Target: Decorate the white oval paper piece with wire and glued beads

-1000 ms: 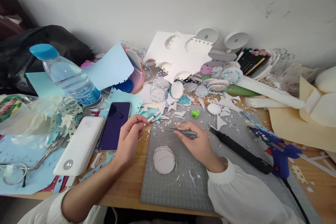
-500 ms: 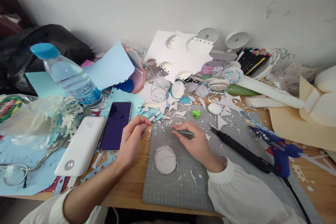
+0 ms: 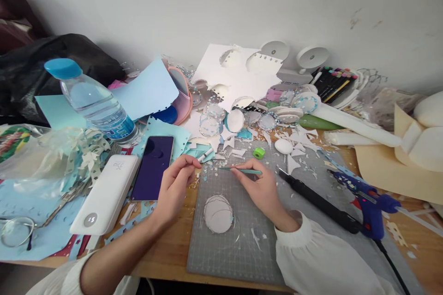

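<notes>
Slim teal tweezers (image 3: 251,171) are pinched in my right hand (image 3: 258,189), their tips pointing left over small paper bits on the grey cutting mat (image 3: 242,249). My left hand (image 3: 177,182) hovers near the mat's left edge, thumb and index finger closed together. Whatever they may pinch is too small to make out. Just past those fingertips shows a small white tube (image 3: 206,154); whether it touches them I cannot tell. Below the hands, a round white paper disc (image 3: 218,214) with thin wire looped around its edge lies flat on the mat.
A green sharpener-like piece (image 3: 258,152), a black tool (image 3: 321,200) and a blue glue gun (image 3: 372,200) lie to the right. Left are a phone (image 3: 154,168), a white power bank (image 3: 105,196) and a water bottle (image 3: 97,106). Paper scraps and decorated discs (image 3: 209,124) pile up behind.
The tweezers have turned in my right hand and now lie nearly level, with more of the handle showing. My left hand keeps almost the same pose.
</notes>
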Demonstrator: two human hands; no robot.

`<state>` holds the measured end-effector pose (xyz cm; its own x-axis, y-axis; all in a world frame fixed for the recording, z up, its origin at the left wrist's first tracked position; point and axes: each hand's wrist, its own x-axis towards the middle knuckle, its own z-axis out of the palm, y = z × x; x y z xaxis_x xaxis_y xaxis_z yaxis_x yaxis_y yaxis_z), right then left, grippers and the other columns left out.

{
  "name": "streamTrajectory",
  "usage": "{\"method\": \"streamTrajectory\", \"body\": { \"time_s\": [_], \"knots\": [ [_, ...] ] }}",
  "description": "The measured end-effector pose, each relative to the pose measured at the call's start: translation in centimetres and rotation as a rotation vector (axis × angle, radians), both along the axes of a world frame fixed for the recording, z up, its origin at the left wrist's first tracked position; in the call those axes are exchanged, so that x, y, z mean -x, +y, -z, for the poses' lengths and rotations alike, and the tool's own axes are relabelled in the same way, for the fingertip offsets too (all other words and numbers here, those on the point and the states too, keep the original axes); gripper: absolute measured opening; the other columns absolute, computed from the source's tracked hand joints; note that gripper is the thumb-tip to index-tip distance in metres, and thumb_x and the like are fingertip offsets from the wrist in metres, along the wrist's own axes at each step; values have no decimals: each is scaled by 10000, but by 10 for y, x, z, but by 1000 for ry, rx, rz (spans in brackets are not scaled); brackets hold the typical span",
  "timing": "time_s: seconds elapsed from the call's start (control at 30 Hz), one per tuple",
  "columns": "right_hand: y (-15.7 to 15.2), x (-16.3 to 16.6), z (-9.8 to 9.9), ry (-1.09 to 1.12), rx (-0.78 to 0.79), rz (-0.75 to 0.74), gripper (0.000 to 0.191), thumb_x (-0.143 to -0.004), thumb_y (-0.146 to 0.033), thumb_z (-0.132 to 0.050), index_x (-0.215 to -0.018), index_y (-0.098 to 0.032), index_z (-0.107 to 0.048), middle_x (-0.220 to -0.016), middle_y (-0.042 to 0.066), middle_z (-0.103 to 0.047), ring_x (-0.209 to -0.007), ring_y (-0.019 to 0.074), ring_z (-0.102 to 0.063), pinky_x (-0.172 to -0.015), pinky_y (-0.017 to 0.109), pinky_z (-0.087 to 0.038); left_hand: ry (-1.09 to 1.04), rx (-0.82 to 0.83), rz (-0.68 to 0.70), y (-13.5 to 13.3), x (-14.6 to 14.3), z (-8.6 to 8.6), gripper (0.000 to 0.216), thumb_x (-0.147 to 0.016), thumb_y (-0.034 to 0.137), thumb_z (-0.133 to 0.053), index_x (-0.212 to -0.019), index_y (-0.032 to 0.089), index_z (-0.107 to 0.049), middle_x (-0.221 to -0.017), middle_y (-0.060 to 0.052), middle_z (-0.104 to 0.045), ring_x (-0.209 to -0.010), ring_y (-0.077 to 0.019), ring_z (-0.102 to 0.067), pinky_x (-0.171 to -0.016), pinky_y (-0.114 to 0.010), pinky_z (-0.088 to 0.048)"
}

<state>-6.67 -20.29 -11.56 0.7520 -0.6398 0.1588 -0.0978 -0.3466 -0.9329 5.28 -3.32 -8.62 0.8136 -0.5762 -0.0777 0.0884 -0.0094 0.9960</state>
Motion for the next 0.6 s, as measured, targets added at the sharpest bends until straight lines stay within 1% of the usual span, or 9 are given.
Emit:
{"method": "streamTrajectory", "body": {
  "time_s": [0.1,0.2,0.27,0.33,0.47,0.53,0.6],
  "knots": [
    [-1,3,-6,-46,-19,27,124,-802,-334,-726,-758,-231,-673,-793,27,-744,-792,200,-707,-671,304,-534,-17,-38,23,-1,0,-2,166,-877,271,-498,-819,178,-622,-551,66,-299,-537,-101,-255,-519,-242,-212],
    [-1,8,-12,-104,-50,35,129,-793,-329,-746,-749,-236,-668,-804,26,-753,-799,197,-717,-692,306,-552,-22,-92,90,-2,2,-6,165,-860,311,-550,-857,180,-651,-625,40,-456,-577,-104,-357,-547,-227,-284],
    [0,12,-15,-151,-57,49,140,-787,-329,-757,-739,-238,-661,-789,28,-751,-784,201,-724,-663,304,-556,-13,-117,150,-4,4,-8,182,-848,343,-584,-871,181,-663,-667,22,-516,-597,-115,-413,-555,-229,-318],
    [1,15,-17,-201,-56,53,140,-791,-321,-758,-741,-242,-653,-771,27,-743,-773,206,-728,-641,307,-559,-10,-133,206,-4,6,-8,203,-843,365,-605,-888,179,-673,-620,33,-478,-566,-116,-408,-534,-230,-315],
    [6,19,-20,-263,-67,-6,106,-826,-292,-736,-790,-259,-642,-787,26,-738,-820,216,-731,-697,349,-583,-54,-121,284,-3,8,-6,221,-848,365,-621,-932,169,-680,-548,81,-319,-494,-91,-296,-491,-220,-239],
    [8,20,-21,-278,-75,-41,97,-834,-279,-730,-806,-265,-638,-781,22,-731,-814,215,-730,-698,357,-588,-82,-106,294,-3,8,-3,208,-849,348,-624,-927,163,-677,-546,88,-296,-490,-84,-266,-485,-218,-215],
    [10,21,-21,-292,-84,-65,98,-836,-264,-730,-812,-267,-635,-774,15,-724,-803,214,-732,-688,354,-588,-113,-102,275,-3,8,-1,181,-851,326,-627,-894,156,-672,-542,89,-300,-492,-80,-262,-487,-218,-213]
  ]
}}
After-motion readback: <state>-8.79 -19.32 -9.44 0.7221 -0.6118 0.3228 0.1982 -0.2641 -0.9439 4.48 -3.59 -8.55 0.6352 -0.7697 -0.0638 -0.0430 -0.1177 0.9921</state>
